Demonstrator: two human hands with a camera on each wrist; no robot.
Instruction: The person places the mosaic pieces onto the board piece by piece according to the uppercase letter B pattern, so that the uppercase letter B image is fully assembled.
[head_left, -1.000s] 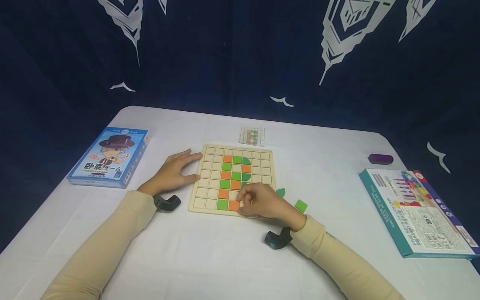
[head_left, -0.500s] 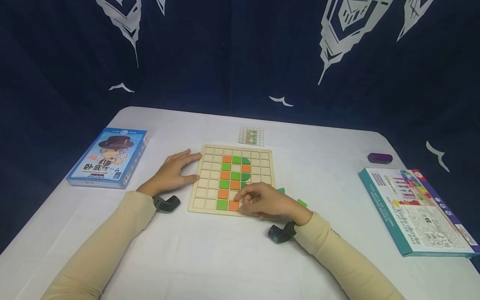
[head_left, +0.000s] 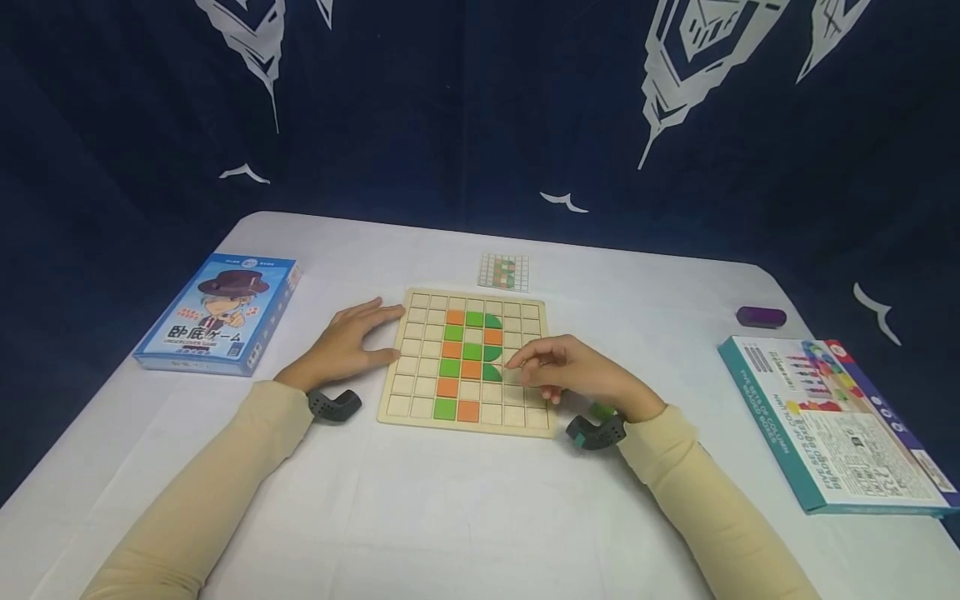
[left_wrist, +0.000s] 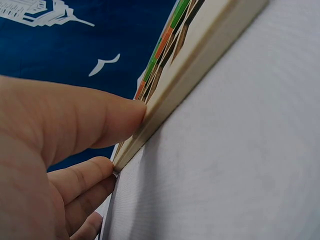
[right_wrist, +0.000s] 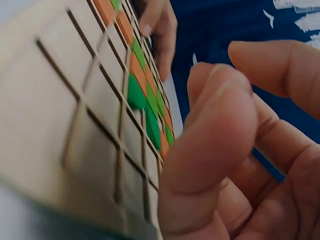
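Observation:
A square wooden grid board (head_left: 405,384) lies on the table with orange and green square tiles and several green rounded-edge pieces (head_left: 492,372) in its middle columns. An orange tile (head_left: 468,412) sits in the bottom row beside a green one (head_left: 445,408). My left hand (head_left: 341,346) touches the board's left edge with thumb and fingertips, fingers extended. Over the right part of the board hovers my right hand (head_left: 581,371), fingers loosely bent. In the right wrist view its thumb (right_wrist: 210,145) and index finger stand apart with nothing seen between them.
A small pattern card (head_left: 503,272) lies behind the board. Under the right wrist a loose green tile (head_left: 602,411) is partly hidden. A blue game box (head_left: 217,317) stands left; a teal-edged box (head_left: 840,425) and a purple cylinder (head_left: 761,317) lie right.
My right hand has left the orange tile in the bottom row and moved up and to the right, uncovering the board's lower cells. The left hand stays at the board's edge.

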